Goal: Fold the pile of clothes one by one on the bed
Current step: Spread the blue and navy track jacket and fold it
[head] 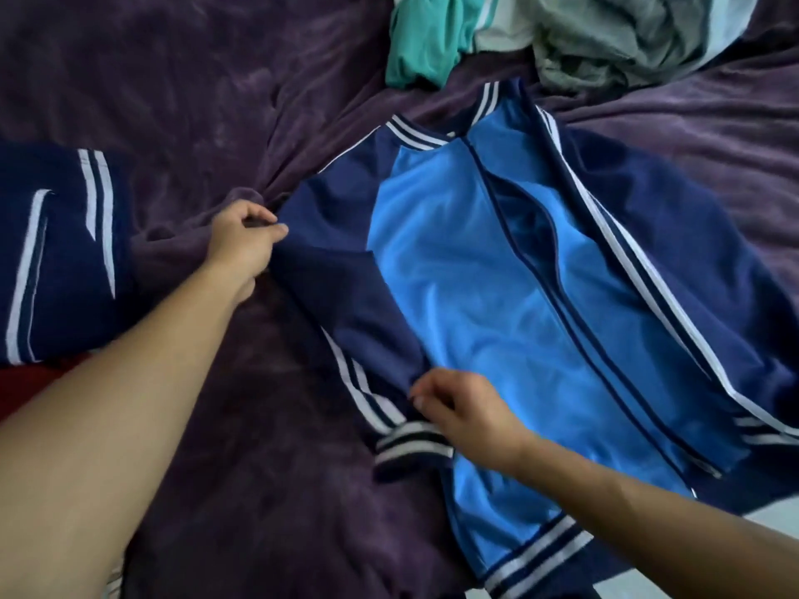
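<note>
A blue track jacket (497,296) with navy sleeves and white stripes lies spread front-up on the purple bedcover (194,101), its collar toward the far side. My left hand (240,248) pinches the navy fabric at the jacket's left shoulder. My right hand (467,408) pinches the left sleeve, which is folded in along the jacket's side, just above its striped cuff (410,447). A pile of unfolded clothes (562,32), teal, white and grey, sits at the far side beyond the collar.
A folded navy garment with white stripes (60,252) lies at the left edge, with something red (26,386) below it. The bedcover is wrinkled around my left hand. A light surface (774,512) shows at the lower right.
</note>
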Available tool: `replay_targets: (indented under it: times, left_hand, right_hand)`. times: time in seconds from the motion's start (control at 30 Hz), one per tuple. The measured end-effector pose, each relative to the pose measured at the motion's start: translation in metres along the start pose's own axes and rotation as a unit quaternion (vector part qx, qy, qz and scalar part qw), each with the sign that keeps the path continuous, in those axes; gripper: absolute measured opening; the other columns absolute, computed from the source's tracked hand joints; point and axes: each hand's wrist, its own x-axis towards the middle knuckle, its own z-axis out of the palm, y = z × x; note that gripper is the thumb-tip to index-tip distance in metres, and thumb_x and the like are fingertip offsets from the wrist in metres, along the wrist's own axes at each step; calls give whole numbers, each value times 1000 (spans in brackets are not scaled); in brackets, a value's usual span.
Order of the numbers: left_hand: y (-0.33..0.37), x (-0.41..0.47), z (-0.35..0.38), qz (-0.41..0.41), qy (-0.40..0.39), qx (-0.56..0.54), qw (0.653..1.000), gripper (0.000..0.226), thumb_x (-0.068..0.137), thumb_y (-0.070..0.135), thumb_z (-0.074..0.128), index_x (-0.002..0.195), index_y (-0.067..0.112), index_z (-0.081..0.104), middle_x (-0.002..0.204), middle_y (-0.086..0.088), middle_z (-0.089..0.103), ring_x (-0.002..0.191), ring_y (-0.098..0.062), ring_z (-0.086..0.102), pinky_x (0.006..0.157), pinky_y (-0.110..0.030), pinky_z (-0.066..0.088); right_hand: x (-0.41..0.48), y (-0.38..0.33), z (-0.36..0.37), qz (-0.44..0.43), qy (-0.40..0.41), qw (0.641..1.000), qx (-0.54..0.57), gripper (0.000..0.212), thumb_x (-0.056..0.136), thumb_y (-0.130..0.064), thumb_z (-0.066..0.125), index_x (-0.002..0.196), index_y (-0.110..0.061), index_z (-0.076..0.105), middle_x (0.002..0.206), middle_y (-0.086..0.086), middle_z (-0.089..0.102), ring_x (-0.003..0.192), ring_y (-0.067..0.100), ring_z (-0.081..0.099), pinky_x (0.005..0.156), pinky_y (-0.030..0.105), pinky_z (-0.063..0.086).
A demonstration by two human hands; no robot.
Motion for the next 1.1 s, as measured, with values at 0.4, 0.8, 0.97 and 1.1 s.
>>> replay_targets:
  times: [0.4,0.8,0.97,1.1]
  left_hand:
    - [40,-16,88,67,-65,216,972,32,88,15,58,120,18,62,118,-13,64,108,-33,59,92,-37,47]
    - [39,25,129,48,49,103,992,48,76,9,72,121,15,57,121,-2,59,99,-14,56,82,-18,41]
    - [56,27,149,128,-5,278,952,59,78,15,69,131,22,45,136,-13,44,123,-32,43,101,-39,38]
    - [42,6,161,410,-57,447,793,45,87,21,59,131,25,54,147,-12,35,131,-35,32,99,-49,31]
  right_hand:
    - [-117,100,-116,409,194,887,-89,32,91,-12,53,122,-18,57,101,6,70,87,28,66,72,36,50]
    - [-76,99,-100,301,115,936,-142,28,81,-37,70,66,-21,54,62,-3,54,71,24,55,60,35,37]
    - [-106,103,-95,421,-13,885,-196,41,80,-55,65,69,-22,42,68,-6,48,73,21,50,62,33,35]
    - [-99,101,-91,430,49,883,-184,43,80,-56,65,70,-19,46,67,-5,53,68,21,52,58,35,36]
